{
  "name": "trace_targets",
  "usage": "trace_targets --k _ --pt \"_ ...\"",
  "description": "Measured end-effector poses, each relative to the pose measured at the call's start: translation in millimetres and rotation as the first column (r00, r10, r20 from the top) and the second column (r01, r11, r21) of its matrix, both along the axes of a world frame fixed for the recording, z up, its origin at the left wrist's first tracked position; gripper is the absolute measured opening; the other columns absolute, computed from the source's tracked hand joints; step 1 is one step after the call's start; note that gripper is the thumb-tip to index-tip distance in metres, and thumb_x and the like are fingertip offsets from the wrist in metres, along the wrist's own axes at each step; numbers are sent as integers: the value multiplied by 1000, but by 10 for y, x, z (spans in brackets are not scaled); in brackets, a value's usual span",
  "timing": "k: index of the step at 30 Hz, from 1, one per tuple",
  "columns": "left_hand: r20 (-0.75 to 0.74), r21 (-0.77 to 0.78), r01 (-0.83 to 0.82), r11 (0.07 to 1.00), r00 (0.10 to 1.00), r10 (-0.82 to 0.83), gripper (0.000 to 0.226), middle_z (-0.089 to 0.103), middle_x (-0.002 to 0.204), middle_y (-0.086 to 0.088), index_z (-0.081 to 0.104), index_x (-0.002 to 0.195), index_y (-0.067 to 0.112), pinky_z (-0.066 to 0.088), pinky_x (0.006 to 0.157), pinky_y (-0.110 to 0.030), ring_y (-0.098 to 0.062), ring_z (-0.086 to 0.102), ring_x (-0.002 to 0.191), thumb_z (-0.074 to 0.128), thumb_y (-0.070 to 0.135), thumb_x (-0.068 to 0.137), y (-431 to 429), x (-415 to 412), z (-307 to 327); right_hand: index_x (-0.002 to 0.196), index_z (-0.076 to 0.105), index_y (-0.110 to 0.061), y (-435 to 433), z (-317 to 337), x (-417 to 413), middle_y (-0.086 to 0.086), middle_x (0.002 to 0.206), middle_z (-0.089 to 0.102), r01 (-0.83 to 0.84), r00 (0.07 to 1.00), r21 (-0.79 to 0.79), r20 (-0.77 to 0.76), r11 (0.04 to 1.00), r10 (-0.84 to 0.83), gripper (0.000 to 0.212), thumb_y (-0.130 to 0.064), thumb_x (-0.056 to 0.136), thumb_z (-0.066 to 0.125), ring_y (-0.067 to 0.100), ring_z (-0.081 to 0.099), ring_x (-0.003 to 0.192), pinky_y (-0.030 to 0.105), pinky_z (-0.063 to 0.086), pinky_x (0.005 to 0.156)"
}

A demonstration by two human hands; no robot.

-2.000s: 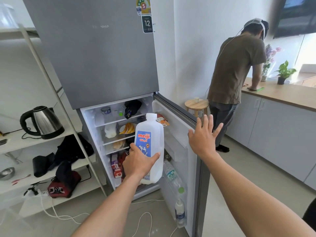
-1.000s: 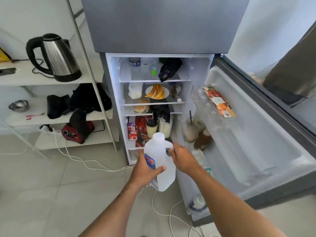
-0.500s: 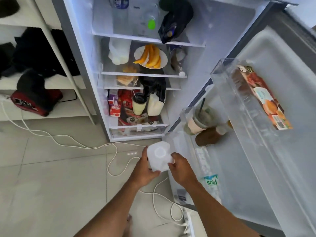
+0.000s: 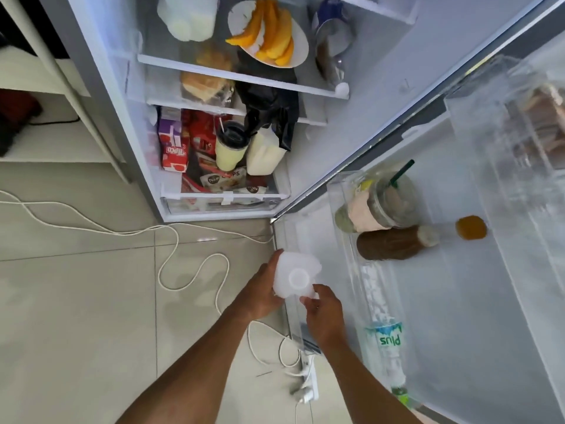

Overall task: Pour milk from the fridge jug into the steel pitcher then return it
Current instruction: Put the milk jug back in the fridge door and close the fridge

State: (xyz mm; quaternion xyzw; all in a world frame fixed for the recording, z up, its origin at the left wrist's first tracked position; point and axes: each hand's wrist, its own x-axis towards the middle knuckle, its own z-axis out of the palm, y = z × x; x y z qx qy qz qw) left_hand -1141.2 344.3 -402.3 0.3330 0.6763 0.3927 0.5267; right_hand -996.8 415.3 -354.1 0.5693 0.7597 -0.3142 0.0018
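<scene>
View from my head, looking straight down at an open fridge. At far left, pale floor tiles point(image 4: 76, 301) with a white cable point(image 4: 171, 240) looping across them. Next, the fridge shelves point(image 4: 232, 76) carry orange fruit slices point(image 4: 272, 32) and cartons.

Low in the centre, my left grip point(image 4: 260, 293) is wrapped round the side of the milk jug point(image 4: 290, 270). The jug is upright and seen from above, its white cap point(image 4: 297, 276) on. My right grip point(image 4: 324, 313) is curled against the jug's near side, by the handle. Both are clamped on the jug. It sits at the hinge end of the lowest door bin point(image 4: 295, 328); I cannot tell whether its base has touched down.

To the right, the same bin holds a water bottle point(image 4: 383, 338). The bin above it holds an iced drink cup point(image 4: 385, 206) and a brown bottle point(image 4: 394, 246). The steel pitcher is out of view.

I judge this to be the return step. The next move calls for lowering the jug straight down until the bin carries it, keeping it just beside the water bottle, then letting go and closing the door point(image 4: 474, 301)
</scene>
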Motion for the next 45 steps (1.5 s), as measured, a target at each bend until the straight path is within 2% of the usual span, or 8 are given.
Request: trace_targets --k 8,12,16,25,31,35,40,45 --pt "-82 66 31 997 996 -26 115 45 140 -2 2 143 60 49 101 -47 -29 52 125 77 8 73 203 80 -309 111 66 -8 -33 -179 48 -5 97 63 107 994 167 -30 980 -103 24 -1 88 65 12 62 88 18 43 81" --pt "-111 104 41 994 993 -29 112 44 141 -2 2 146 56 48 100 -47 -30 52 125 75 6 76 303 57 -353 106 67 -10 22 -220 41 -7 94 64 111 993 232 -70 966 -97 19 -4 88 66 10 60 86 18 44 80" --pt "-135 128 76 989 989 -58 111 43 146 -2 6 152 46 48 100 -46 -32 52 126 74 5 75 391 70 -346 106 67 -11 15 -235 91 -8 94 63 144 989 258 -71 955 -130 20 -2 88 65 4 58 84 3 38 76" --pt "-246 86 235 968 947 -208 112 43 145 -1 -2 150 52 50 96 -46 -30 56 118 67 -2 81 710 99 -421 105 67 -9 133 -446 159 -11 87 65 303 951 228 -128 925 -280 20 -2 87 68 0 60 82 -5 36 72" --pt "-357 29 339 940 882 -307 106 46 137 -2 -2 152 49 52 85 -46 -32 61 102 60 -2 84 910 123 -659 99 69 -11 196 -823 226 -2 86 71 428 898 159 -184 890 -399 17 -5 83 73 5 64 79 21 48 80" --pt "-441 23 359 933 841 -313 92 47 141 1 8 156 41 50 81 -40 -31 59 103 53 -3 88 1086 183 -705 81 65 -22 286 -949 200 -10 77 69 532 834 62 -211 845 -509 17 -7 85 70 5 68 76 25 52 79" --pt "-471 12 387 922 816 -336 83 46 150 1 20 156 34 48 96 -42 -31 55 123 60 5 90 1229 310 -757 76 63 -22 322 -1139 199 -20 68 67 605 779 -37 -176 795 -601 17 -10 88 67 6 69 72 26 51 81" --pt "-480 12 340 940 827 -293 71 63 127 -5 32 148 23 48 80 -37 -30 64 104 63 5 86 1220 360 -883 83 65 -19 328 -1287 252 -10 77 72 639 717 -122 -265 760 -645 12 -10 91 63 10 72 75 29 53 83"
